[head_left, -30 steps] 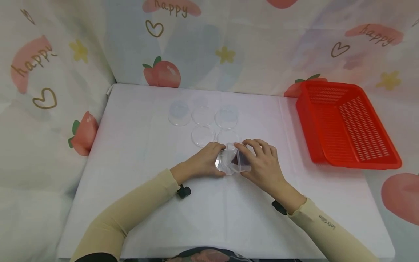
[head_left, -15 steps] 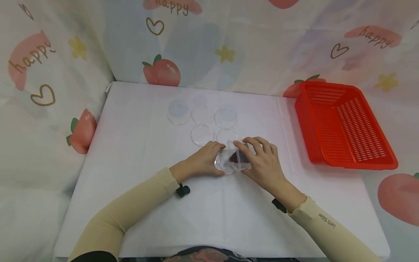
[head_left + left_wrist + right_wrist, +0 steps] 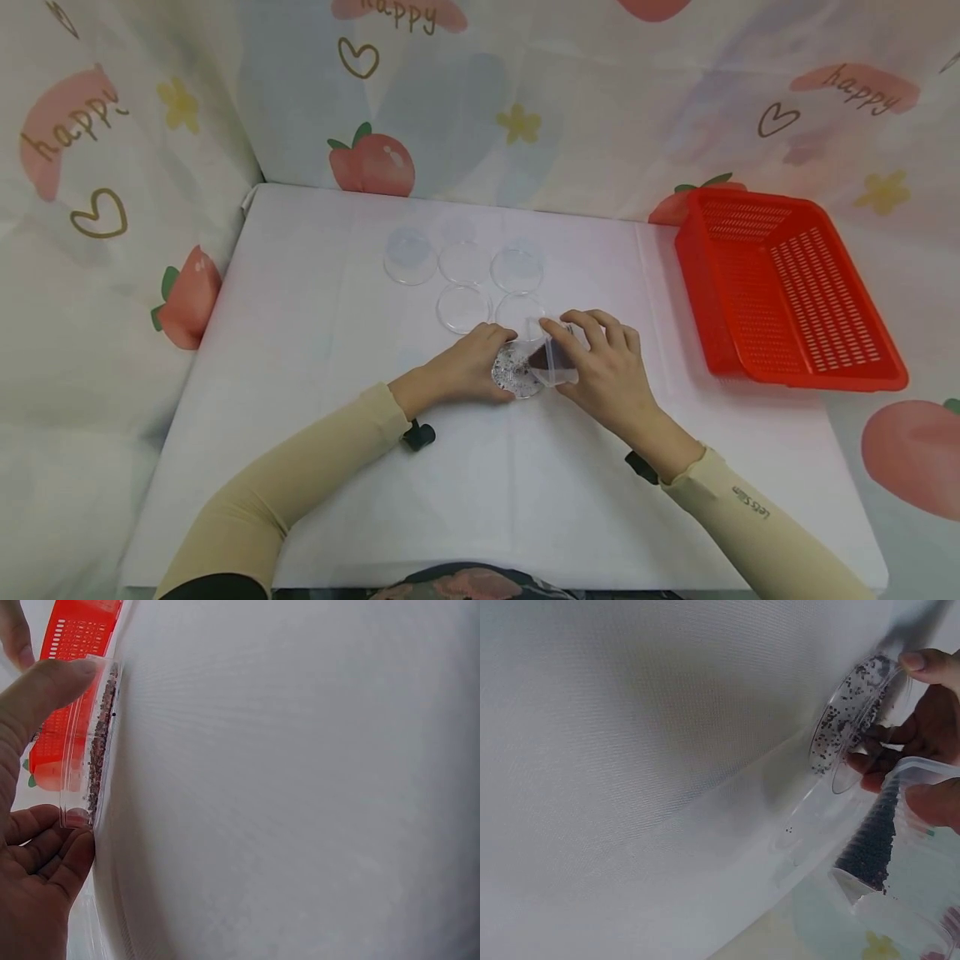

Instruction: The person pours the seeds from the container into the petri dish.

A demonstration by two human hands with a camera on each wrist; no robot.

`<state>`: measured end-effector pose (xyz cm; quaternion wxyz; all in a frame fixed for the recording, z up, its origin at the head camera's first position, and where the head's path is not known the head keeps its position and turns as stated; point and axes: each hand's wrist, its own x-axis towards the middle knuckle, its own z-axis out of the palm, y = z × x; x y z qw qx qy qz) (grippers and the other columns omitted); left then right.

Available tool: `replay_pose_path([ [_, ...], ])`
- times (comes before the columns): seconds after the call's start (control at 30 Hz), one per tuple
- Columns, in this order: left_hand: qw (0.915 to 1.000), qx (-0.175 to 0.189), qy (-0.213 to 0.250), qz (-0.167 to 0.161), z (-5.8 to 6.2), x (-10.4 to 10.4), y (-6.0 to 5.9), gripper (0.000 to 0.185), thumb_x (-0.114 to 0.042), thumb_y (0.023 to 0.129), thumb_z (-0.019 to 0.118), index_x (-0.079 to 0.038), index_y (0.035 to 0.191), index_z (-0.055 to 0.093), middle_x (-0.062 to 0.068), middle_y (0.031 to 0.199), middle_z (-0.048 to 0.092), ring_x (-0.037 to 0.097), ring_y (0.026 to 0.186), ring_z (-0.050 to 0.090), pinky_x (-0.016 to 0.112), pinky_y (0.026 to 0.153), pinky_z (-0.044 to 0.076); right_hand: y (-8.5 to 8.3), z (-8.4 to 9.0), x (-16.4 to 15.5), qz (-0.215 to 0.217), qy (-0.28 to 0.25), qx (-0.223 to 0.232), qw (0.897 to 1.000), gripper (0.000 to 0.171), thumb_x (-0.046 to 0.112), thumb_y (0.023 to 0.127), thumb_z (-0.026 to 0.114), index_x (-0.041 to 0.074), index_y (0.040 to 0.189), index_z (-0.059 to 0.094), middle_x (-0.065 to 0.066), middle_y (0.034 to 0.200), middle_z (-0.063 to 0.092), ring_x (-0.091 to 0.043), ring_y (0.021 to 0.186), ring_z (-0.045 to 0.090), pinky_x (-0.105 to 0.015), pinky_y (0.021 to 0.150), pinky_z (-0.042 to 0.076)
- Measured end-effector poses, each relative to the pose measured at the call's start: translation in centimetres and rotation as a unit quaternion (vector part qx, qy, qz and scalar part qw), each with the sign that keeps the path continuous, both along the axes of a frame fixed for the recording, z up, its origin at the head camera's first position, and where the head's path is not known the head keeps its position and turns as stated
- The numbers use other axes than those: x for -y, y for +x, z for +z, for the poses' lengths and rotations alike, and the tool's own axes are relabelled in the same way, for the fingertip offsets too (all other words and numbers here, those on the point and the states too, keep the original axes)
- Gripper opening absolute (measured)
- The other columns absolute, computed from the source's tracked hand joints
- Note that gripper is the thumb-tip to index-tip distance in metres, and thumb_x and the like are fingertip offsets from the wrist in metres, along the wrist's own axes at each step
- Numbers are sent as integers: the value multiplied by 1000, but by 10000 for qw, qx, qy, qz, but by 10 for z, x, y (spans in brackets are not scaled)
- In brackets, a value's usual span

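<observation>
Head view showed the left hand (image 3: 468,367) curled round the rim of a clear dish (image 3: 516,372) speckled with dark seeds, steadying it on the counter (image 3: 315,350), while the right hand (image 3: 607,367) pinched a tilted clear plastic container (image 3: 553,360) of dark seeds, its mouth just over the dish. Right wrist view had seeds (image 3: 840,720) scattered in the dish and more piled in the container's (image 3: 877,840) low corner. Five other clear dishes (image 3: 463,307) sat just beyond the hands, and a red basket (image 3: 787,287) lay well apart at the right edge.
</observation>
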<state>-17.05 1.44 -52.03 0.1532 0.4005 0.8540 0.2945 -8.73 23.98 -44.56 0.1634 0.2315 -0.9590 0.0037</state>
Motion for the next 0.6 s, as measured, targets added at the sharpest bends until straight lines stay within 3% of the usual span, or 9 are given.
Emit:
replay_pose_path([
  [0.6,9999,-72,-16,-76,0,0,-1,99,-46,75,90,0,149,43,11,142,55,23,132,50,33,114,44,-2,4,0,-67,10,11,10000,106,20,56,101,25,148,50,-13,142,50,-38,132,41,-55,90,39],
])
